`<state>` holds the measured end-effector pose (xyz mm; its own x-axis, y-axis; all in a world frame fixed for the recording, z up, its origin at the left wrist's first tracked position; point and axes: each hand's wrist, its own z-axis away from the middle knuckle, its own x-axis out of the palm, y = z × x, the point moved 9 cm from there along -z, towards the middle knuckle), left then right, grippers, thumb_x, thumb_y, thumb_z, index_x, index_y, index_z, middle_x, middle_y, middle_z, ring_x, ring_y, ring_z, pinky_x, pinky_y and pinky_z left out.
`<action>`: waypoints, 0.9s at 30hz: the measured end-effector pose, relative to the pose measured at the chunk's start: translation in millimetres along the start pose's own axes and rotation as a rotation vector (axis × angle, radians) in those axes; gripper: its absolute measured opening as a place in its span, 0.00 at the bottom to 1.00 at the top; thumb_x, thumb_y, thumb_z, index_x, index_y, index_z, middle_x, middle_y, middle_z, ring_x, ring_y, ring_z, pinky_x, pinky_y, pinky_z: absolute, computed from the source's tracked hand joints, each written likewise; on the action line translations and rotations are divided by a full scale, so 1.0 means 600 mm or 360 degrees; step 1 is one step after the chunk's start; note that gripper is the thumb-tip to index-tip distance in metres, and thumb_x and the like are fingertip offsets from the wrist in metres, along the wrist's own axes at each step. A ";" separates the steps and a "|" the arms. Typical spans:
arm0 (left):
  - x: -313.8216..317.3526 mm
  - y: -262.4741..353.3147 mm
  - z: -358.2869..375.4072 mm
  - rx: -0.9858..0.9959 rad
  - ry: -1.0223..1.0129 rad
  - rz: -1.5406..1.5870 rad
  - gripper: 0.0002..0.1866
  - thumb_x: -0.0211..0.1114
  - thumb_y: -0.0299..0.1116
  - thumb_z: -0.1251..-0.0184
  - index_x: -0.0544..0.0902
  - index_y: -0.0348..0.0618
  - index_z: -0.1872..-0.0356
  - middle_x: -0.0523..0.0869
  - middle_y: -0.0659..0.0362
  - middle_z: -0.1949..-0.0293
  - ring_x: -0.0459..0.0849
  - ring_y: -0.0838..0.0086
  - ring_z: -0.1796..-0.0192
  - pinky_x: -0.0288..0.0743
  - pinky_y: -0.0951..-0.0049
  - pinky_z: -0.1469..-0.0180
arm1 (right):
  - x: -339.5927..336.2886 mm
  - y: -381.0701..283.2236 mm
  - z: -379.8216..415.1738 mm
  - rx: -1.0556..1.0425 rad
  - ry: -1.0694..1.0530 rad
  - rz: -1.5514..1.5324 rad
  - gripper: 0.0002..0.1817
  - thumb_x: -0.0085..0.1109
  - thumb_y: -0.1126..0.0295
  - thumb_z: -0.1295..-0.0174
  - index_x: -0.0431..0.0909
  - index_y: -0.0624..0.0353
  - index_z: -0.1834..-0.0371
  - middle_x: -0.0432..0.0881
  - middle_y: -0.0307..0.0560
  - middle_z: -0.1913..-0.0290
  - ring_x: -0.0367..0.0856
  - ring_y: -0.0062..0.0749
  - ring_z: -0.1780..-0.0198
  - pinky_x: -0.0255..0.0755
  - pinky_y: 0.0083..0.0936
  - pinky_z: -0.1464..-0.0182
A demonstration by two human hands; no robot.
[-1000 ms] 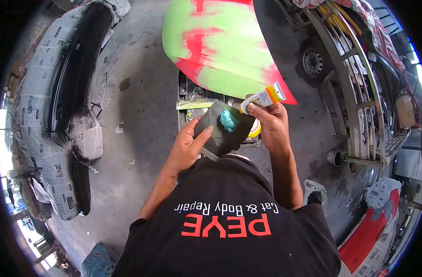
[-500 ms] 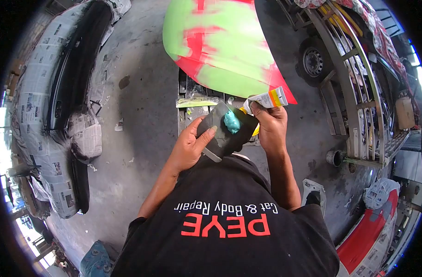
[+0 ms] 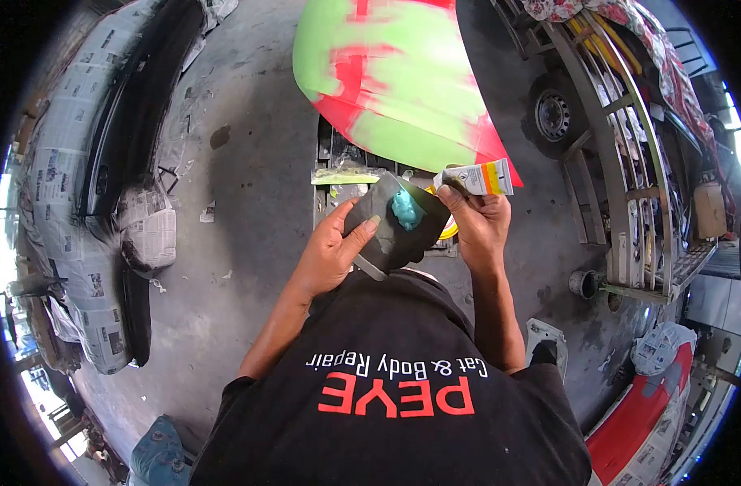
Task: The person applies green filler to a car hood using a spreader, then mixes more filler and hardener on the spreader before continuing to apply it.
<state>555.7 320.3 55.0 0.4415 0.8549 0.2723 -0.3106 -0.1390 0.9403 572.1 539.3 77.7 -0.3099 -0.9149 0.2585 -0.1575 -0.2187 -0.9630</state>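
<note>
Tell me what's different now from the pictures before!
The tube in the right hand turned: it slanted up before, and now it lies almost straight across the picture, its wide end farther right. Nothing was grabbed or let go. The left hand still holds the dark board with the teal blob.

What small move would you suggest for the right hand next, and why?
Perhaps ease the tube left over the teal paste: the right hand holds it by the board's far edge, beside the paste, while the left hand supports the board.
</note>
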 end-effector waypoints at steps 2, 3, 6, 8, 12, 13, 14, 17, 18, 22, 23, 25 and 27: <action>0.003 0.003 0.001 -0.0004 -0.0025 0.0004 0.23 0.62 0.32 0.19 0.73 0.34 0.28 0.85 0.59 0.41 0.81 0.80 0.43 0.75 0.77 0.39 | 0.000 -0.002 0.002 -0.0058 -0.0017 0.0067 0.14 0.71 0.79 0.34 0.84 0.69 0.47 0.89 0.45 0.51 0.86 0.26 0.51 0.79 0.25 0.45; 0.006 0.003 0.002 -0.0008 -0.0055 0.0005 0.23 0.62 0.32 0.18 0.73 0.33 0.28 0.84 0.59 0.41 0.81 0.80 0.43 0.74 0.76 0.39 | -0.001 -0.004 0.003 -0.0080 -0.0003 0.0222 0.13 0.71 0.79 0.33 0.85 0.68 0.47 0.89 0.44 0.51 0.86 0.25 0.52 0.79 0.24 0.46; 0.007 0.008 0.002 0.0060 -0.0054 -0.0068 0.23 0.62 0.32 0.18 0.73 0.33 0.28 0.84 0.59 0.40 0.80 0.80 0.42 0.74 0.76 0.38 | 0.005 -0.011 0.007 -0.0130 0.0029 0.0357 0.12 0.70 0.80 0.33 0.85 0.67 0.47 0.90 0.42 0.52 0.86 0.24 0.53 0.80 0.24 0.48; 0.007 0.008 0.002 0.0057 -0.0055 -0.0054 0.23 0.61 0.31 0.18 0.72 0.31 0.29 0.84 0.58 0.41 0.80 0.80 0.42 0.73 0.76 0.37 | 0.007 -0.018 0.007 -0.0160 0.0045 0.0341 0.12 0.69 0.80 0.33 0.85 0.67 0.47 0.90 0.41 0.53 0.86 0.23 0.53 0.80 0.23 0.49; 0.004 0.004 0.008 0.0044 -0.0029 -0.0110 0.23 0.61 0.31 0.18 0.71 0.28 0.30 0.83 0.56 0.41 0.79 0.79 0.40 0.72 0.76 0.35 | 0.012 -0.031 0.008 -0.0293 0.0015 0.0457 0.09 0.69 0.81 0.34 0.85 0.66 0.51 0.90 0.42 0.57 0.85 0.21 0.56 0.78 0.20 0.51; 0.003 0.003 0.008 0.0047 -0.0025 -0.0109 0.23 0.61 0.31 0.18 0.71 0.28 0.30 0.83 0.56 0.41 0.79 0.79 0.40 0.72 0.76 0.35 | 0.013 -0.034 0.008 -0.0340 0.0004 0.0527 0.08 0.69 0.81 0.34 0.85 0.66 0.53 0.90 0.42 0.58 0.85 0.21 0.58 0.78 0.20 0.53; 0.002 0.000 0.008 0.0042 -0.0031 -0.0110 0.24 0.61 0.31 0.18 0.70 0.27 0.30 0.83 0.55 0.41 0.79 0.79 0.40 0.72 0.76 0.35 | 0.015 -0.033 0.008 -0.0340 -0.0001 0.0526 0.08 0.69 0.81 0.34 0.85 0.66 0.53 0.90 0.42 0.58 0.85 0.21 0.58 0.78 0.20 0.53; 0.002 -0.002 0.010 0.0037 -0.0029 -0.0090 0.24 0.62 0.31 0.18 0.70 0.27 0.30 0.83 0.55 0.40 0.79 0.79 0.40 0.72 0.75 0.35 | 0.019 -0.036 0.007 -0.0377 0.0010 0.0551 0.07 0.69 0.82 0.36 0.85 0.66 0.56 0.89 0.42 0.60 0.84 0.20 0.60 0.76 0.20 0.56; 0.003 -0.001 0.009 0.0039 -0.0027 -0.0072 0.24 0.62 0.32 0.18 0.70 0.27 0.30 0.84 0.55 0.41 0.79 0.79 0.40 0.73 0.75 0.35 | 0.022 -0.041 0.007 -0.0424 0.0001 0.0599 0.06 0.69 0.83 0.36 0.85 0.66 0.57 0.89 0.43 0.62 0.84 0.21 0.61 0.76 0.21 0.58; 0.006 0.005 0.011 0.0021 -0.0058 -0.0092 0.24 0.62 0.32 0.18 0.70 0.28 0.29 0.84 0.55 0.41 0.80 0.79 0.41 0.73 0.75 0.36 | 0.026 -0.046 0.007 -0.0558 -0.0013 0.0727 0.07 0.69 0.84 0.40 0.85 0.66 0.59 0.88 0.46 0.64 0.84 0.24 0.64 0.75 0.22 0.60; 0.005 0.005 0.010 0.0042 -0.0040 -0.0096 0.24 0.62 0.32 0.18 0.71 0.28 0.30 0.84 0.56 0.42 0.80 0.79 0.41 0.73 0.75 0.36 | 0.026 -0.047 0.007 -0.0559 -0.0014 0.0727 0.07 0.69 0.84 0.40 0.85 0.66 0.59 0.88 0.46 0.64 0.84 0.24 0.64 0.75 0.22 0.60; 0.004 0.007 0.010 0.0065 -0.0019 -0.0101 0.23 0.61 0.32 0.18 0.71 0.29 0.30 0.85 0.56 0.42 0.80 0.80 0.41 0.73 0.75 0.36 | 0.030 -0.052 0.008 -0.0606 -0.0024 0.0791 0.08 0.68 0.85 0.41 0.85 0.66 0.60 0.88 0.49 0.65 0.85 0.28 0.65 0.75 0.23 0.60; 0.007 0.012 0.011 0.0062 -0.0045 -0.0111 0.22 0.61 0.32 0.18 0.73 0.30 0.31 0.85 0.57 0.43 0.80 0.80 0.41 0.74 0.75 0.36 | 0.037 -0.066 0.009 -0.0673 -0.0035 0.0869 0.09 0.68 0.86 0.43 0.85 0.66 0.60 0.87 0.49 0.65 0.85 0.31 0.65 0.75 0.24 0.60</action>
<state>560.7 319.4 64.3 0.4847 0.8489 0.2109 -0.2455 -0.0994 0.9643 576.6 526.1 121.4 -0.4305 -0.8640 -0.2610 -0.3381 0.4225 -0.8410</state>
